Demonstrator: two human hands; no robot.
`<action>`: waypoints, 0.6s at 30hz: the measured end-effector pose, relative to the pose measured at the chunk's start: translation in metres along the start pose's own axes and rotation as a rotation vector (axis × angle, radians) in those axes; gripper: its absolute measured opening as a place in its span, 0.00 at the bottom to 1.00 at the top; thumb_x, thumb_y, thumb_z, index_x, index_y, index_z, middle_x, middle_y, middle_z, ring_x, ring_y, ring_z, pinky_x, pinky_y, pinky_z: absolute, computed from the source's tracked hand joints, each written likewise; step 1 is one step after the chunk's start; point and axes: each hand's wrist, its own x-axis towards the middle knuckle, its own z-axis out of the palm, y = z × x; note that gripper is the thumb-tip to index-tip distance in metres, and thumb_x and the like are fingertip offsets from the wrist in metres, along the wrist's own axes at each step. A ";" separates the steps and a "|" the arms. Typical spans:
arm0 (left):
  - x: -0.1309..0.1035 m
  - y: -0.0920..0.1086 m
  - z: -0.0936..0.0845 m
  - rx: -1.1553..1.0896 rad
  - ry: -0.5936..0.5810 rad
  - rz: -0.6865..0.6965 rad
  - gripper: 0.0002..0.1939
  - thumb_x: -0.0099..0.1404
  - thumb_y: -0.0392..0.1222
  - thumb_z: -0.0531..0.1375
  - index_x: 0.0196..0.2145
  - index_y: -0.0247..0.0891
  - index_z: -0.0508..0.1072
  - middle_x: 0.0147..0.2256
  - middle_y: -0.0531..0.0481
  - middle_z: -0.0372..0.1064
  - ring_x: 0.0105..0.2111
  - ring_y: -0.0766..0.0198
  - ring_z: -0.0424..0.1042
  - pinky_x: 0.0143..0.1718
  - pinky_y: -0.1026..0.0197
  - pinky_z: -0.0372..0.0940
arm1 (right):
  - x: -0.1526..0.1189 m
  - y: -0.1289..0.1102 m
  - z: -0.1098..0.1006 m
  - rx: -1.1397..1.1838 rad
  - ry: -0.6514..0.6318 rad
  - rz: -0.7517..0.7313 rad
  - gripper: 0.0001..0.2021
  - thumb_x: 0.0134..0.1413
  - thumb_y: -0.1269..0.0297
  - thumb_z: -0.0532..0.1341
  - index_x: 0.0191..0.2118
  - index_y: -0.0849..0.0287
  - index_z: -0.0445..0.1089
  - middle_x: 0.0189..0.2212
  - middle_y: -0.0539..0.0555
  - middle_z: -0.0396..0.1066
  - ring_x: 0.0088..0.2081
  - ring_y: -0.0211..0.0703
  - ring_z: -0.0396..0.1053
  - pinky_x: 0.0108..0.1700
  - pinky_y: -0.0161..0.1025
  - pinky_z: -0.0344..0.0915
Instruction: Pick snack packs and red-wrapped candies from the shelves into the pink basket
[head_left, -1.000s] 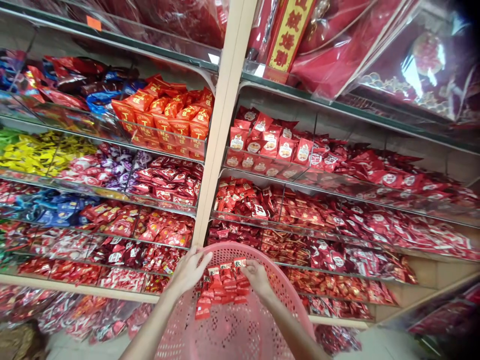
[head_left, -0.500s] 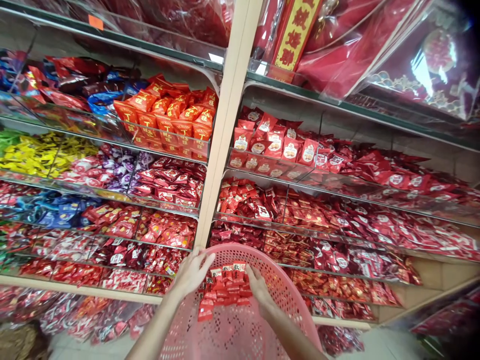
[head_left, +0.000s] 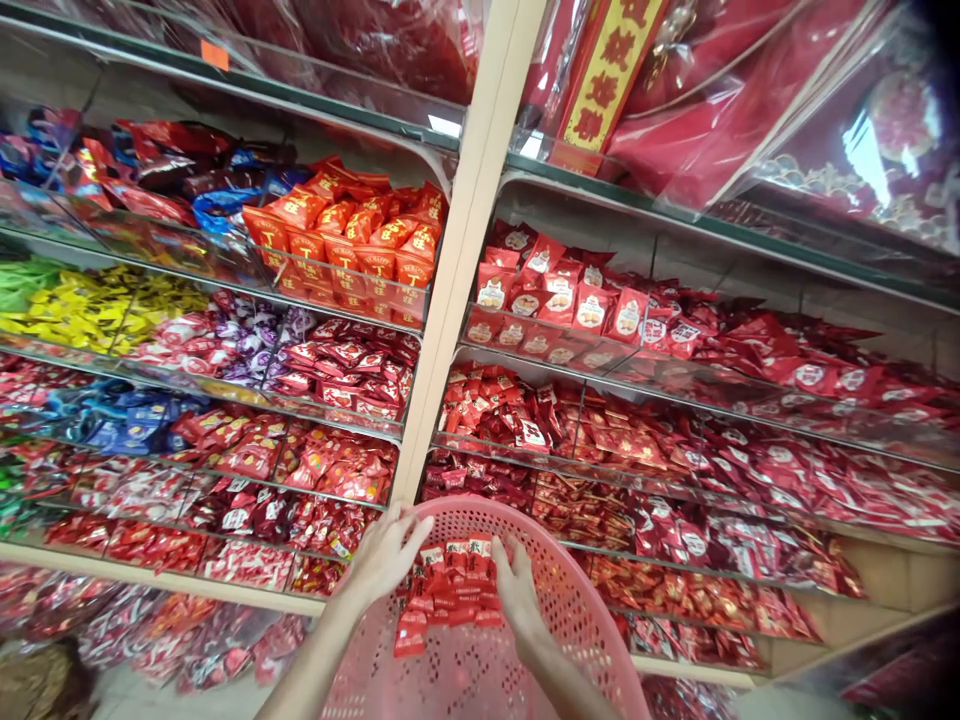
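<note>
A pink perforated plastic basket [head_left: 574, 590] is in front of me at the bottom middle. In it, toward its far side, lies a cluster of small red packets [head_left: 450, 590] with black characters on pale tops. My left hand [head_left: 382, 560] is at the basket's left rim, fingers stretched forward and thumb apart, just left of the packets. Inside the basket, my right hand [head_left: 517, 585] is open at the right edge of the packets, thumb and fingers pointing forward. Whether its thumb touches the outermost packet I cannot tell.
Shelves with clear fronts hold orange-red packets [head_left: 345, 240], yellow packets [head_left: 90, 310], blue packets [head_left: 139, 420] and red packets with white labels [head_left: 559, 290]. A pale wooden upright [head_left: 450, 280] divides them beyond the basket. Bagged goods [head_left: 202, 640] lie below at left.
The view has shifted slightly, so the shelves sit a little further right and lower. Both hands stay on either side of the red packets, with little visible movement.
</note>
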 end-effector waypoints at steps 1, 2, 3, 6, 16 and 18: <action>0.000 0.000 0.000 0.002 0.003 -0.006 0.25 0.66 0.57 0.42 0.39 0.42 0.73 0.41 0.48 0.64 0.43 0.60 0.66 0.46 0.60 0.58 | -0.001 -0.013 -0.001 0.010 0.017 -0.075 0.31 0.53 0.41 0.48 0.56 0.56 0.58 0.57 0.62 0.57 0.57 0.51 0.57 0.53 0.46 0.58; 0.000 0.000 0.001 0.006 0.008 -0.013 0.25 0.66 0.57 0.42 0.39 0.43 0.73 0.42 0.47 0.64 0.44 0.60 0.66 0.46 0.60 0.58 | -0.002 -0.028 -0.002 0.021 0.032 -0.159 0.27 0.54 0.44 0.50 0.55 0.55 0.58 0.56 0.61 0.59 0.56 0.50 0.58 0.53 0.44 0.58; 0.000 0.000 0.001 0.010 0.011 -0.020 0.24 0.66 0.57 0.42 0.39 0.43 0.73 0.42 0.47 0.64 0.44 0.59 0.66 0.46 0.61 0.58 | -0.001 -0.046 -0.003 0.035 0.031 -0.265 0.24 0.55 0.47 0.51 0.54 0.54 0.58 0.54 0.59 0.60 0.53 0.48 0.61 0.52 0.43 0.59; 0.000 -0.001 0.001 0.019 0.016 -0.033 0.24 0.65 0.57 0.43 0.40 0.44 0.73 0.43 0.47 0.64 0.45 0.58 0.66 0.47 0.61 0.58 | 0.012 -0.105 -0.004 0.020 0.062 -0.563 0.16 0.57 0.56 0.52 0.49 0.54 0.61 0.44 0.56 0.67 0.43 0.44 0.65 0.47 0.42 0.61; -0.002 -0.001 0.000 0.025 -0.002 -0.032 0.27 0.66 0.58 0.41 0.39 0.43 0.73 0.43 0.46 0.63 0.43 0.59 0.66 0.47 0.59 0.58 | 0.074 -0.203 0.019 -0.467 0.215 -0.649 0.12 0.47 0.56 0.60 0.21 0.56 0.63 0.24 0.51 0.68 0.34 0.46 0.64 0.40 0.43 0.54; -0.002 -0.001 0.000 0.024 0.001 -0.032 0.26 0.66 0.58 0.41 0.38 0.43 0.73 0.43 0.47 0.64 0.43 0.59 0.67 0.47 0.60 0.58 | 0.078 -0.200 0.023 -0.445 0.197 -0.638 0.12 0.47 0.60 0.60 0.18 0.57 0.61 0.21 0.50 0.67 0.31 0.44 0.64 0.39 0.41 0.55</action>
